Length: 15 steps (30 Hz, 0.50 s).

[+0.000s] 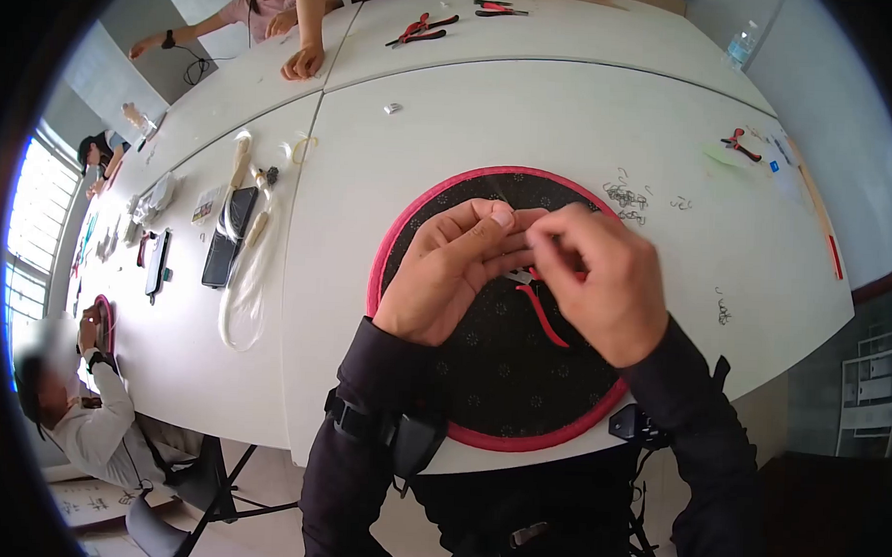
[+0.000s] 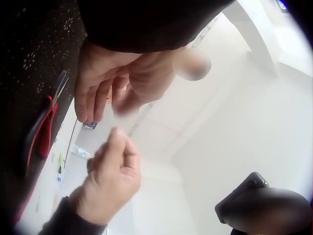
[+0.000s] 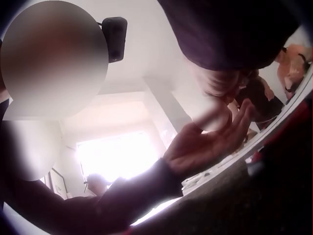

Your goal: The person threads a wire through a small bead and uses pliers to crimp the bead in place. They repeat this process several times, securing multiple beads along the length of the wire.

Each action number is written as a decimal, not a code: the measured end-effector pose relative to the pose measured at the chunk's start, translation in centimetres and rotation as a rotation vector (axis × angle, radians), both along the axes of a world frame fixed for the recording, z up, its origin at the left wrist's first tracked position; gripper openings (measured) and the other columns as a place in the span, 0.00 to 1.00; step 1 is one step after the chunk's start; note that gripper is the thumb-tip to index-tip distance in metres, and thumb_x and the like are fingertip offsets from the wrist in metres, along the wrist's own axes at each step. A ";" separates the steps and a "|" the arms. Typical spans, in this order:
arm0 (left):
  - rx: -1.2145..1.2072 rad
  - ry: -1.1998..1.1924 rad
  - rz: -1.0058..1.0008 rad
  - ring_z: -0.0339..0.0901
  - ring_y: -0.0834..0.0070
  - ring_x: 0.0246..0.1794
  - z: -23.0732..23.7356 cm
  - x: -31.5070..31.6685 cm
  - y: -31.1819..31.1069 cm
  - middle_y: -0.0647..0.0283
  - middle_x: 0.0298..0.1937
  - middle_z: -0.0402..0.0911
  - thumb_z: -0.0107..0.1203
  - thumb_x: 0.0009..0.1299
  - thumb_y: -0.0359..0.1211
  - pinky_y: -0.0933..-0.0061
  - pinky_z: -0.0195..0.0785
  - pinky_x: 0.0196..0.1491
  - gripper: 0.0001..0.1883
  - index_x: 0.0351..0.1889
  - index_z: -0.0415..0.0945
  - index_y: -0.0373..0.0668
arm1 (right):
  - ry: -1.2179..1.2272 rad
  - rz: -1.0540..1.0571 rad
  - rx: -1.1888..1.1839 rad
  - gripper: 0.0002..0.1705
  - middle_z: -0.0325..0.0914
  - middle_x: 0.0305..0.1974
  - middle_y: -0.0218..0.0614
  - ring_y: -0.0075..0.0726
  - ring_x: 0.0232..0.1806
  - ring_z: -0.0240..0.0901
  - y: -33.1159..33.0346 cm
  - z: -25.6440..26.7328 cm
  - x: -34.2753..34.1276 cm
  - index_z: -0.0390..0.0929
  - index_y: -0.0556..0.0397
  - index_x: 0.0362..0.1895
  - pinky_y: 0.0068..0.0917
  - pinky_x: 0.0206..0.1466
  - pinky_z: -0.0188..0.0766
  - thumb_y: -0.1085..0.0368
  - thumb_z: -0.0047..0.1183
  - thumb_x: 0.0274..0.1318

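Note:
Both hands are raised over a round black mat [image 1: 501,388] with a red rim. Palm turned up, the left hand [image 1: 436,273] brings its thumb onto the index fingertip, where a faint thin strand [image 1: 501,191] shows. Close beside those fingertips, the right hand [image 1: 608,279] is curled with thumb and forefinger pinched together. What exactly lies between the right fingertips is too fine to tell. Pliers [image 1: 545,317] with red handles lie on the mat beneath the hands, partly covered in the head view; the left wrist view shows them [image 2: 46,127] more fully.
Small dark wire pieces [image 1: 626,196] lie right of the mat. Leftward are hanks of pale line [image 1: 244,296] and a dark flat device [image 1: 228,239]. More pliers [image 1: 420,30] lie at the back, others [image 1: 740,144] at far right. Other people sit around the tables, one [image 1: 97,414] at left.

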State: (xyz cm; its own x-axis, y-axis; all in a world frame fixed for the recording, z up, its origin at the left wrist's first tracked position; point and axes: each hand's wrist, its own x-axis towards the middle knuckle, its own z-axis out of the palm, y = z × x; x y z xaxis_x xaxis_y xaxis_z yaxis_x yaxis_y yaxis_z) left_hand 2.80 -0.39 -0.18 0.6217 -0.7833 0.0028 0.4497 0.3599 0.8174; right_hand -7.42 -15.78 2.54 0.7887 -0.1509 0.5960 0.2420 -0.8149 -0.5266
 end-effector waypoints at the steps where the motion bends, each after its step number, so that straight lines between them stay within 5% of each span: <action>1: -0.029 0.027 0.008 0.78 0.66 0.57 0.0 0.0 0.0 0.51 0.56 0.80 0.50 0.79 0.34 0.64 0.71 0.61 0.08 0.48 0.76 0.40 | 0.030 0.012 -0.020 0.05 0.77 0.25 0.35 0.41 0.24 0.76 0.5 -1.0 0.1 0.75 0.50 0.32 0.37 0.26 0.71 0.69 0.60 0.56; 10: -0.136 0.047 0.324 0.79 0.71 0.45 1.1 1.5 1.8 0.59 0.44 0.80 0.49 0.78 0.32 0.70 0.73 0.48 0.07 0.44 0.74 0.38 | 0.520 0.089 0.029 0.07 0.78 0.21 0.35 0.39 0.24 0.79 0.7 0.8 -1.9 0.76 0.52 0.26 0.33 0.26 0.72 0.67 0.61 0.53; 14: -0.136 -0.018 0.272 0.75 0.79 0.37 1.3 1.6 2.1 0.64 0.39 0.79 0.50 0.78 0.33 0.77 0.68 0.41 0.07 0.44 0.74 0.39 | 0.663 0.260 -0.023 0.06 0.80 0.26 0.39 0.44 0.34 0.79 -0.3 1.4 -2.8 0.82 0.54 0.36 0.38 0.38 0.74 0.66 0.60 0.55; 15: -0.129 -0.050 0.224 0.73 0.81 0.35 1.3 1.6 2.0 0.65 0.37 0.78 0.51 0.78 0.33 0.78 0.66 0.40 0.07 0.44 0.74 0.39 | 0.508 0.247 -0.029 0.07 0.80 0.29 0.40 0.45 0.35 0.79 -0.3 1.4 -2.6 0.82 0.55 0.37 0.38 0.40 0.74 0.66 0.60 0.56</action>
